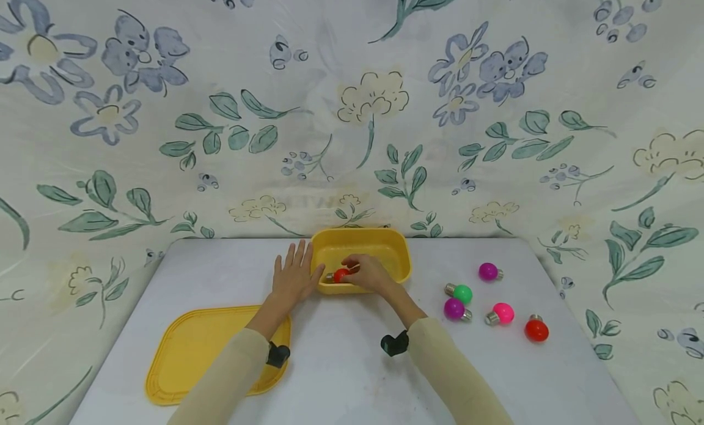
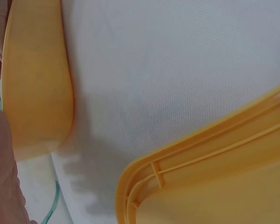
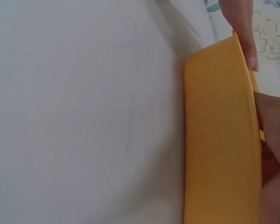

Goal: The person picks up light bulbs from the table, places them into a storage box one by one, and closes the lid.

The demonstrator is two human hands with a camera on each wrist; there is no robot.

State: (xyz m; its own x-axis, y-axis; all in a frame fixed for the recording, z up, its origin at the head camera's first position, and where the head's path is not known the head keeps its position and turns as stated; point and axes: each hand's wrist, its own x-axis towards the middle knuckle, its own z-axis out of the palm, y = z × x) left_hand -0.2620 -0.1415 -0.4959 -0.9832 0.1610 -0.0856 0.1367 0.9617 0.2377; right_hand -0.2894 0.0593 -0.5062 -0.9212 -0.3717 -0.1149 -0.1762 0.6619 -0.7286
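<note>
Red bulb [image 1: 340, 275] inside bin [image 1: 387, 260], head-view only

Bare desk [image 1: 352, 364] stretches between the flat yellow tray [image 1: 198, 345] at left and five bulbs [image 1: 503, 313] at right, the right sleeve [image 1: 451, 364] overhanging it. At the yellow bin [image 1: 360, 236], the left hand [image 1: 294, 278] blocks the left end and the right hand [image 1: 370, 272], on a red bulb [image 1: 340, 276], crosses the front rim, leaving the right end open from above.
</note>
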